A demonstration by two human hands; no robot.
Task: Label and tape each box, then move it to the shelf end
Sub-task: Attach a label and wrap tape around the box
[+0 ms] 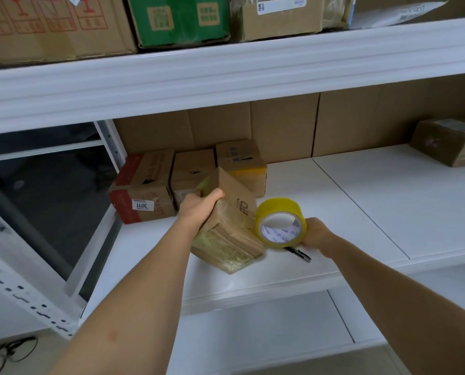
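Two hands are seen over the white shelf (361, 201). A tilted cardboard box (227, 228), wrapped in glossy tape, is gripped at its far left edge by the left hand (198, 205), fingers curled over the top; its near corner rests on the shelf. The yellow tape roll (280, 221) is held upright just right of the box by the right hand (316, 234), whose fingertips are hidden behind the roll. A dark pen-like object (299, 254) is partly covered beneath it. Three small boxes (144, 185) are lined up at the far left.
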